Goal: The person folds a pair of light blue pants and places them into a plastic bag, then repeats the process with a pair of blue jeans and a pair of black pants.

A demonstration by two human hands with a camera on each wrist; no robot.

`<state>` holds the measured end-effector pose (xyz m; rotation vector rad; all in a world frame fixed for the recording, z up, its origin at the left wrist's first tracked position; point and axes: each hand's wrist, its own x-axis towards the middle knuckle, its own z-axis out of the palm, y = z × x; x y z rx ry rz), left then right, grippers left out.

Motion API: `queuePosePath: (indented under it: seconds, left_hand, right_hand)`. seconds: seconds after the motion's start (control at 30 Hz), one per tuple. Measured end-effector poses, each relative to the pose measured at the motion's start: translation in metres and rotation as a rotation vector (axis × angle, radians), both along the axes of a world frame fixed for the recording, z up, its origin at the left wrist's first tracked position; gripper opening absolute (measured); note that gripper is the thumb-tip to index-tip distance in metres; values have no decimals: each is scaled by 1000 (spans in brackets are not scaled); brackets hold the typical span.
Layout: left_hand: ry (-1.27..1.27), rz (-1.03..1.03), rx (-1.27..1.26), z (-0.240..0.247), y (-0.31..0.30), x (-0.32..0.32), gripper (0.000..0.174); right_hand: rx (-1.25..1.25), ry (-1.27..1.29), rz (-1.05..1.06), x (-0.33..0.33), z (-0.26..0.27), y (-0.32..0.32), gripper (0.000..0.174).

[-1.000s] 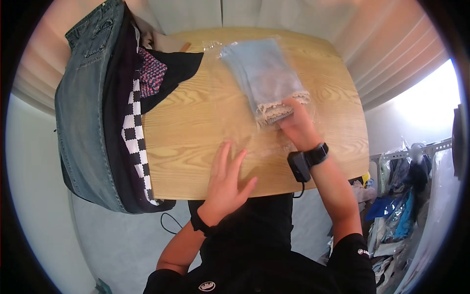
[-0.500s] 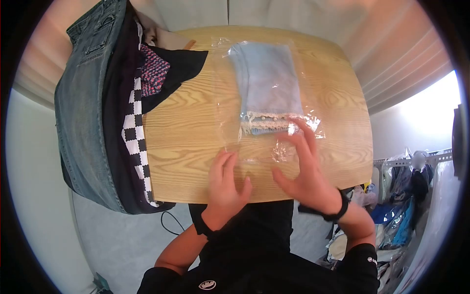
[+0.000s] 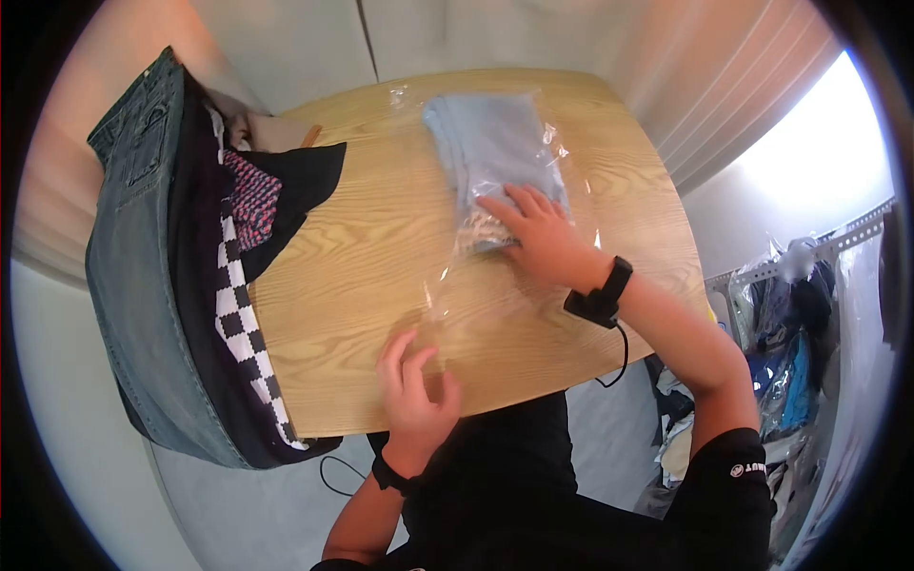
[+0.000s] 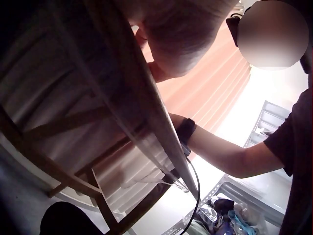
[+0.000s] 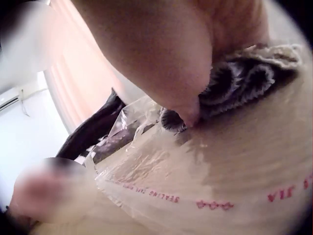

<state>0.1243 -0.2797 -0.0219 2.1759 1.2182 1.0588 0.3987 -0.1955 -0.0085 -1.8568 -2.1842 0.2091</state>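
Note:
A folded light-blue denim garment with a lace-trimmed end lies in a clear plastic bag on the table. My right hand rests with spread fingers on the bag, over the lace end. In the right wrist view, the thumb lies against the frayed folded edges, and red print runs along the bag's near part. My left hand is at the table's front edge, left of the bag, its fingers loosely bent with nothing held. The left wrist view shows its palm above the table edge.
Stacked clothes hang over the table's left side: jeans, a checkered piece, black cloth. A rack with bagged garments stands at the right. A cable trails from the right wrist.
My right hand has drawn back from the lace end, then come down spread on top of the bag. The left hand has moved slightly back toward the table edge. The head view has shifted.

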Motion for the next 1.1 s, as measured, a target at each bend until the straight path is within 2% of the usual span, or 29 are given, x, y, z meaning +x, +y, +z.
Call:
queuePosePath:
  seconds: [0.07, 0.17, 0.23, 0.33, 0.53, 0.6, 0.67, 0.73, 0.8, 0.87, 0.93, 1.0, 1.03, 1.1]
  left_hand:
    - [12, -19, 22, 0, 1, 2, 31]
    - [27, -28, 30, -1, 2, 2, 28]
    - [42, -23, 37, 0, 2, 4, 27]
    - [60, -6, 51, 1, 1, 7, 26]
    - [41, 33, 71, -5, 2, 8, 23]
    - [17, 45, 51, -1, 2, 10, 20]
    - [127, 105, 112, 7, -7, 10, 17]
    - [183, 116, 161, 11, -6, 8, 16]
    - [171, 108, 159, 12, -10, 11, 14]
    - [143, 77, 81, 18, -10, 11, 18]
    - [93, 36, -42, 33, -8, 9, 20]
    - [-52, -76, -228, 55, 3, -4, 22]
    - [-123, -137, -313, 66, 12, -16, 23]
    - [-114, -83, -306, 94, 45, -51, 25]
  right_hand:
    - [-24, 14, -52, 35, -6, 9, 71]
    - [-85, -46, -258, 88, -2, 18, 68]
    - [-118, -248, -402, 119, 0, 29, 67]
    - [-170, -271, -465, 166, 2, 44, 65]
    - [-44, -215, -354, 219, -13, 61, 67]
    - [-40, -243, -391, 209, -6, 58, 73]
    - [135, -194, -456, 179, 3, 42, 84]
    - [242, -265, -359, 128, 36, 15, 94]
    - [329, -211, -202, 84, 58, -17, 92]
    - [255, -37, -46, 46, 78, -56, 84]
    - [70, 56, 18, 11, 95, -99, 78]
    - [-11, 119, 77, -10, 99, -133, 69]
    - [-27, 159, 74, -17, 97, -147, 70]
    - [-66, 238, 65, -22, 92, -169, 73]
